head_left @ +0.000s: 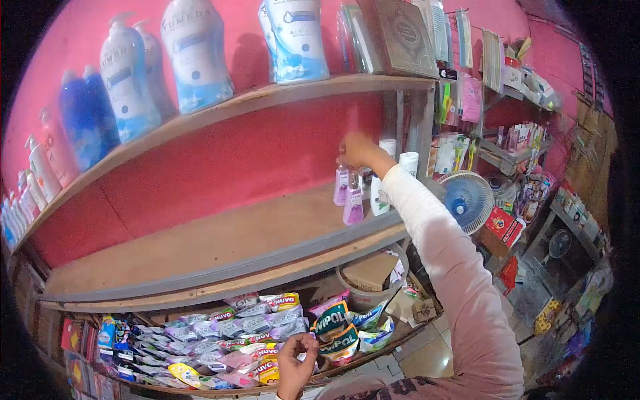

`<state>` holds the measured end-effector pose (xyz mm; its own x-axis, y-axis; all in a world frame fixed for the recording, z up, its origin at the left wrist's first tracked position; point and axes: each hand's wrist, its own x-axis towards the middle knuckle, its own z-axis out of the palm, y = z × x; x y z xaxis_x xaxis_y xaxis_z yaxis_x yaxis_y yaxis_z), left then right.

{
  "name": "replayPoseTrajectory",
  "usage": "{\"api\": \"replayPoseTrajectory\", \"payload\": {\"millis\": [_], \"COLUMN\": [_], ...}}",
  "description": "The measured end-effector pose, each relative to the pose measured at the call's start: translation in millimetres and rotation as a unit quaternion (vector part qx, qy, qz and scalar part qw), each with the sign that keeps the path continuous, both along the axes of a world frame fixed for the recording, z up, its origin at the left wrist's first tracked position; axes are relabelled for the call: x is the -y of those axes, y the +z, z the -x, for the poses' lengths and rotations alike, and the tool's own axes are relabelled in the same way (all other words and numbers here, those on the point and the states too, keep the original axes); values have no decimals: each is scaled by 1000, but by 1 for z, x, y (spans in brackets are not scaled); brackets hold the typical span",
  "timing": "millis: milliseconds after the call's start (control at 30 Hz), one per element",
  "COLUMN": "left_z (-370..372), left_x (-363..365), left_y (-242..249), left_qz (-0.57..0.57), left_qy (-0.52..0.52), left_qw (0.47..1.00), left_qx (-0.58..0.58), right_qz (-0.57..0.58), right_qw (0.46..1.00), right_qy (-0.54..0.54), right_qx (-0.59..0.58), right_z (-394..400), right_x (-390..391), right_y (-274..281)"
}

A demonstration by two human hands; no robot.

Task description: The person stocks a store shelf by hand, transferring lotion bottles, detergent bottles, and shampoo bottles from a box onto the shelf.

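Note:
My right hand (363,152) reaches over the middle shelf, its fingers closed around the top of a small purple bottle (341,187). Motion blurs the fingers a little. Just in front stands a second purple bottle (353,208) with a dark neck. White bottles (408,162) stand close behind my wrist, partly hidden by my sleeve. Lower down, my left hand (298,360) is held with its fingers curled in and nothing visible in them. It hovers in front of the sachets and beside the green Wipol pouches (339,341).
The middle shelf (220,223) has a grey front edge. Large lotion bottles (197,60) and a boxed book (403,37) line the upper shelf. Below lie many Nuvo sachets (257,330) and a round tub (373,283) holding cardboard. A fan (463,203) stands at the right.

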<state>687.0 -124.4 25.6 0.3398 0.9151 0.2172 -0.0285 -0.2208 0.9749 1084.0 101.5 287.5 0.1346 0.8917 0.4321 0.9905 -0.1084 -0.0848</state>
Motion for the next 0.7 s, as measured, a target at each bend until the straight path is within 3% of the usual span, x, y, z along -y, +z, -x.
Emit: {"api": "replayPoseTrajectory", "payload": {"millis": [167, 300, 500, 600, 700], "left_z": [-4, -12, -32, -37, -40], "left_x": [-6, -8, -12, -9, -12], "left_y": [-4, 8, 2, 4, -24], "left_qz": [14, 19, 14, 30, 52], "left_qy": [-30, -87, -197, -259, -328], "left_qw": [999, 996, 980, 965, 943], "left_qx": [12, 10, 3, 1, 31], "right_qz": [-67, -196, -359, -422, -332], "right_qw": [998, 972, 879, 869, 889], "right_qy": [-4, 53, 165, 71, -78], "right_qx": [0, -118, -267, -249, -305], "right_z": [16, 38, 87, 113, 137], "right_x": [33, 92, 211, 270, 331], "right_y": [14, 22, -46, -120, -190]}}
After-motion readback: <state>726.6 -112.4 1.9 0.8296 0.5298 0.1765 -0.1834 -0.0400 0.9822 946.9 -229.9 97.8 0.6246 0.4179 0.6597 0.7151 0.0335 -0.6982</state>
